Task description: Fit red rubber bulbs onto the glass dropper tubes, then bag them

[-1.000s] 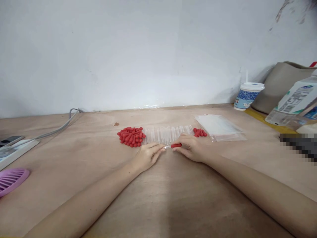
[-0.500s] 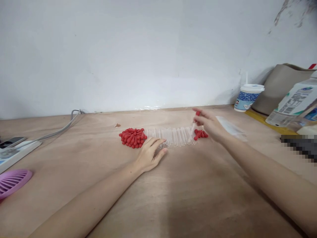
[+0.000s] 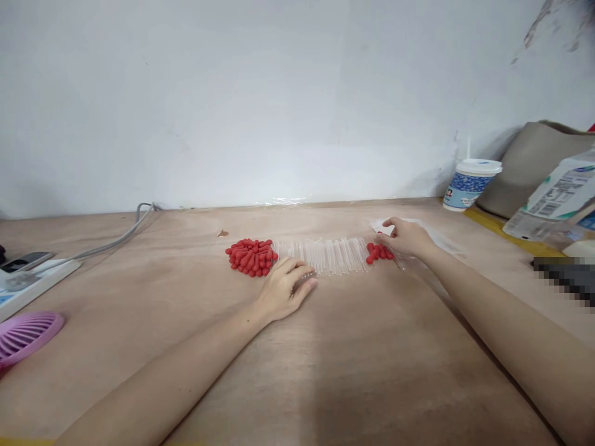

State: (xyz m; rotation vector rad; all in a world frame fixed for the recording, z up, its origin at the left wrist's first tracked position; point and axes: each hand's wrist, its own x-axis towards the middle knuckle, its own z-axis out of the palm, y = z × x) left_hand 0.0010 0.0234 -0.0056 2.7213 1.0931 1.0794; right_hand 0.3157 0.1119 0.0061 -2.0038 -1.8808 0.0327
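My left hand rests on the table with its fingers apart, its fingertips at the near ends of a row of thin clear tubes. Left of the tubes is a pile of red rubber bulbs. At the far end of the row, my right hand pinches a glass dropper by its red end. The dropper's clear tube slants out below the hand, and most of it is hidden. Several red bulbs lie in a small heap beside that hand.
A clear plastic bag lies behind my right hand. To the right stand a paper cup with a straw, a grey bin and a plastic bottle. A power strip and a pink fan are at left.
My right hand has moved right and down with the dropper, from above the tubes to beside the small red heap. The left hand stays in place. The view shifts slightly.
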